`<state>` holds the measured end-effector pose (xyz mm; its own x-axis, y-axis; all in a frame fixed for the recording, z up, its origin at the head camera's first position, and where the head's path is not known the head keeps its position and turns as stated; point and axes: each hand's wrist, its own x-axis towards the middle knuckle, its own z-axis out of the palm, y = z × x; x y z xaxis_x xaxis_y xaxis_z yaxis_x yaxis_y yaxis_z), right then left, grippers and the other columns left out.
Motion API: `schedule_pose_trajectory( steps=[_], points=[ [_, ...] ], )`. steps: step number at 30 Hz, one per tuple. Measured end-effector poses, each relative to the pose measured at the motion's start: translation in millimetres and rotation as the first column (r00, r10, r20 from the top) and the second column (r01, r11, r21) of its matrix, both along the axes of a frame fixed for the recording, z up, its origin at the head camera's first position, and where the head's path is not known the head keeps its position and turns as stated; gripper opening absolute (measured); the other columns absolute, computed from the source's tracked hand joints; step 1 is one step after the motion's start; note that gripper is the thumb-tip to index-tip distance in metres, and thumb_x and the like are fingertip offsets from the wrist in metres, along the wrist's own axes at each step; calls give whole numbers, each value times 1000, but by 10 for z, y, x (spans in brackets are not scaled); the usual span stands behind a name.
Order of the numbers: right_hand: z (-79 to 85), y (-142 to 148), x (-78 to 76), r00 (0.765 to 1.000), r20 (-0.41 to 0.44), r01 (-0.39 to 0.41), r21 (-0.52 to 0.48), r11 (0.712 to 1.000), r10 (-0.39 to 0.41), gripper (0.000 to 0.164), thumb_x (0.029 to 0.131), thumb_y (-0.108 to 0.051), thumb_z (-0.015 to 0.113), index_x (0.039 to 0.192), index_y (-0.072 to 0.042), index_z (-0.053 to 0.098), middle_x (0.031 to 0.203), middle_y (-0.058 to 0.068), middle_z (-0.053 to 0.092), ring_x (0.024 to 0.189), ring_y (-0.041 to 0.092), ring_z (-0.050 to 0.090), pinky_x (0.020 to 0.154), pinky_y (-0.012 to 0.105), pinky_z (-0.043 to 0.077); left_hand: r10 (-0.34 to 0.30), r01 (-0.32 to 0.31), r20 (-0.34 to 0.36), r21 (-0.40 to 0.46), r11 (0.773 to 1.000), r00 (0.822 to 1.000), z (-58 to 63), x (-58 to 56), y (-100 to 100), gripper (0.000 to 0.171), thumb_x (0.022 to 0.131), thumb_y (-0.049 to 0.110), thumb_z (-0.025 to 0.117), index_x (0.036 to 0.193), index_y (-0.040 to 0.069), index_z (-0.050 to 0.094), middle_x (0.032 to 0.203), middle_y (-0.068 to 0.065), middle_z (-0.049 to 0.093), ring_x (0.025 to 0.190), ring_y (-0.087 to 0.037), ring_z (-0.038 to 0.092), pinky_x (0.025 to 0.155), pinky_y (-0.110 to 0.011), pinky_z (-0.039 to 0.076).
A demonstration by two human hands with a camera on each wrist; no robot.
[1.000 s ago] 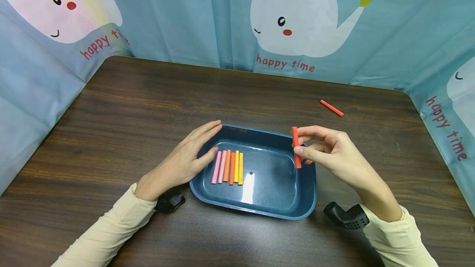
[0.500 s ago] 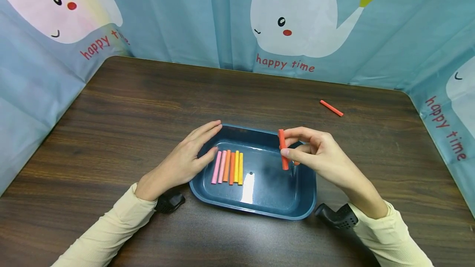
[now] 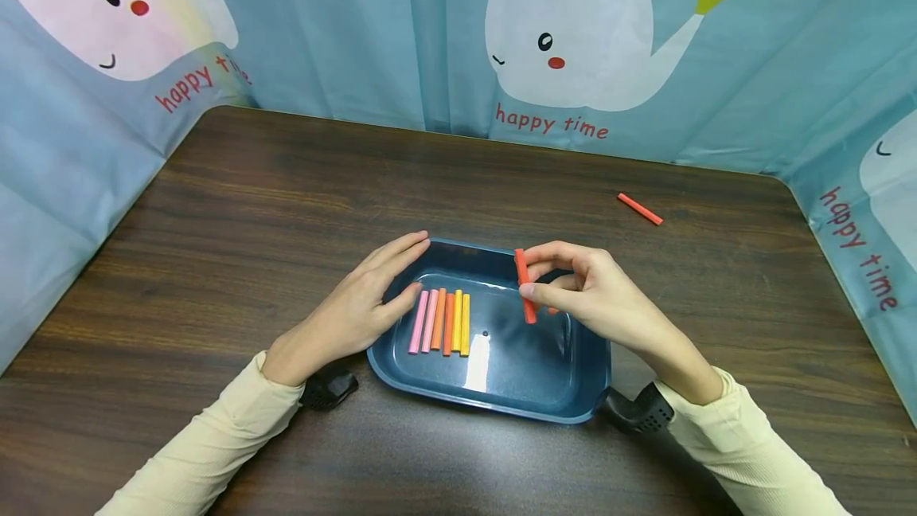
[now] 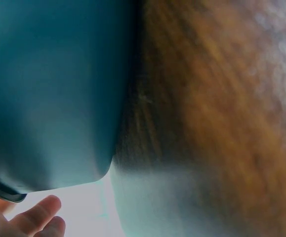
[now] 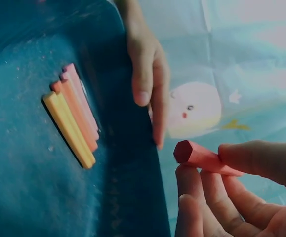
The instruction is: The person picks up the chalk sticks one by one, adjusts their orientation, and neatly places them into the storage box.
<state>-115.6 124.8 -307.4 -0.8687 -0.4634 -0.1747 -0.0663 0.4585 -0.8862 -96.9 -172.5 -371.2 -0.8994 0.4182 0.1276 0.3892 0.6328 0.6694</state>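
My right hand [image 3: 583, 285] pinches a red crayon [image 3: 529, 305] between thumb and fingers, above the right half of a blue plastic tray [image 3: 494, 406]. In the right wrist view the crayon [image 5: 202, 157] shows a six-sided end. My left hand [image 3: 351, 309] lies over the tray's left rim with its fingers extended. Its fingertips [image 4: 46, 210] show beyond the tray's outer wall [image 4: 59, 98] in the left wrist view. Inside the tray, toward the left, several crayons lie side by side: pink ones [image 3: 424, 321], orange ones [image 3: 443, 323] and yellow ones [image 3: 461, 325].
Another red crayon [image 3: 640, 209] lies on the dark wooden table [image 3: 286, 181] behind the tray to the right. A light blue curtain [image 3: 372, 30] with whale prints hangs round the table's back and sides. Black wrist cameras sit close to the tray's front corners.
My right hand has moved left with the red crayon, from the tray's right rim to over its interior. The left hand and the crayons in the tray have stayed put.
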Motion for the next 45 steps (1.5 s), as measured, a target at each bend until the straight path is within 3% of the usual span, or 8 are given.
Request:
schedule_pose_trajectory(
  steps=[8, 19, 27, 32, 45],
  points=[
    [-52, -121, -61, 995, 75, -60, 35, 998, 58, 39, 91, -15, 71, 127, -2, 61, 103, 12, 69, 76, 29, 71, 74, 41, 60, -1, 1, 0, -7, 1000, 1000, 1, -2, -5, 60, 98, 16, 59, 153, 6, 37, 162, -11, 30, 149, -30, 30, 118, -56, 31],
    [-131, -294, -142, 973, 176, -157, 24, 987, 150, 40, 92, -10, 66, 128, 3, 55, 103, 14, 69, 80, 29, 70, 74, 34, 60, -2, 2, 9, -12, 1000, 1000, 7, -4, 3, 60, 98, 16, 60, 152, 4, 37, 162, -12, 30, 149, -31, 30, 117, -56, 31],
    [-182, -378, -197, 959, 179, -229, 32, 973, 220, 35, 94, -8, 63, 123, 7, 52, 100, 15, 69, 81, 24, 71, 75, 34, 61, -5, 5, 18, -11, 1000, 1000, 18, -2, 4, 60, 99, 18, 59, 153, 5, 37, 162, -12, 29, 149, -31, 30, 118, -56, 31],
    [-205, -453, -200, 952, 219, -238, 91, 967, 214, 31, 94, -9, 63, 119, 5, 54, 97, 13, 70, 79, 16, 70, 75, 34, 61, -2, 2, 20, -16, 1000, 1000, 15, 8, -4, 60, 99, 18, 59, 152, 5, 37, 162, -11, 29, 149, -32, 29, 118, -56, 31],
    [-285, -525, -252, 944, 294, -232, 264, 936, 151, 29, 94, -16, 65, 118, -1, 56, 93, 9, 76, 71, 16, 72, 69, 31, 61, -4, 4, 3, -15, 1000, 1000, 11, 6, -2, 59, 99, 18, 59, 152, 4, 37, 162, -10, 29, 149, -30, 31, 118, -55, 31]
  ],
)
